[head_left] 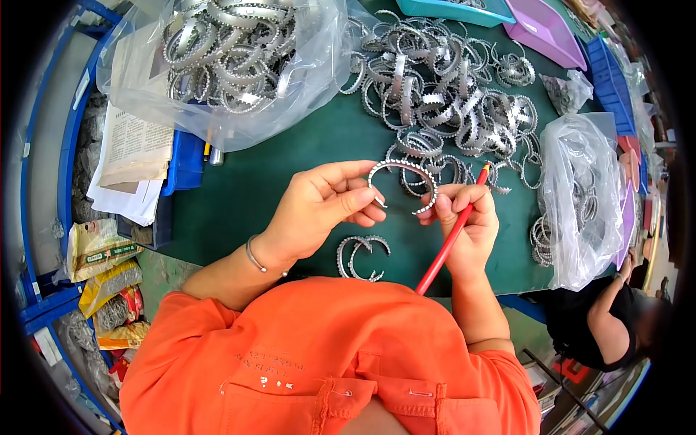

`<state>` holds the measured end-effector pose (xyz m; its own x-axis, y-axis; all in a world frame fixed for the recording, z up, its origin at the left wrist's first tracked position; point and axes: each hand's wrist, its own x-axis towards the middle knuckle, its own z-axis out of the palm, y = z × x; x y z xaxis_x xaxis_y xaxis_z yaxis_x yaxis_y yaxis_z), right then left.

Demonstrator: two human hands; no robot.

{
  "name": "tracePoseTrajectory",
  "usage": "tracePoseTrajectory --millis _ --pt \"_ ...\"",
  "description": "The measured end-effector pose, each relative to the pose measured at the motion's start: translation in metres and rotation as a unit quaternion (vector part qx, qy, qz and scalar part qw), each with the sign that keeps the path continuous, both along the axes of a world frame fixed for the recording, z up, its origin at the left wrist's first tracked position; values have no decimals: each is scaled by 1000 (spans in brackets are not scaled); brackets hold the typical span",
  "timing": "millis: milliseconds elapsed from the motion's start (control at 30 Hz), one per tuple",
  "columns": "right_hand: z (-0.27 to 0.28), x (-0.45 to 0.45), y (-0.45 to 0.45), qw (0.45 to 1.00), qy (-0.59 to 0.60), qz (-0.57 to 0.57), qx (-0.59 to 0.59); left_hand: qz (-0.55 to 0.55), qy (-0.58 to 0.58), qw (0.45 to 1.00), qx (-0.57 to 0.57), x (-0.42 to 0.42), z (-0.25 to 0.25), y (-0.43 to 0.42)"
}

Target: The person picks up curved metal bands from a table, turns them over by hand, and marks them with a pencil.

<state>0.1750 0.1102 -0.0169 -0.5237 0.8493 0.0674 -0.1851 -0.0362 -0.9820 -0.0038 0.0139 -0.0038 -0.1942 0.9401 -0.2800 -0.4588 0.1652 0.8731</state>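
An open C-shaped metal bangle with a beaded edge [404, 164] is held up between my two hands, its gap facing me. My left hand [322, 197] pinches one side of it between thumb and fingers. My right hand [467, 221] grips the other end with the fingertips, and a red pencil [453, 235] also rests in that hand, its tip pointing up and away. Below the hands, close to my body, a few similar bangles [362, 255] lie on the green table [254, 199]. A large heap of bangles [435, 80] spreads just beyond my hands.
A clear plastic bag [312, 94] full of bangles sits at the far left, another bag [587, 210] at the right. Teal [464, 10] and purple trays [547, 32] stand at the back. Papers [134, 156] lie left beside a blue bin [186, 163]. Another person [602, 319] is at lower right.
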Motion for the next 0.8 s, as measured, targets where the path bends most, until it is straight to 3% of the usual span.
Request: tracePoseTrajectory --millis 67,133,200,267,333,800 --pt "-1 -2 0 1000 1 9 14 11 -11 1000 -10 -1 0 1" --pt "-3 -9 1 983 21 -60 174 -13 -51 998 -28 -4 -3 0" --pt "0 -8 2 984 30 -46 167 -32 -97 995 -16 -6 -9 -1" --pt "3 -8 4 968 42 -19 245 -52 -143 988 -4 -8 -13 -1" --pt "6 -12 4 966 59 -14 250 -84 -227 970 8 -8 -14 -1" --pt "12 -16 7 952 32 -31 304 -120 -299 946 -24 -5 -19 -5"
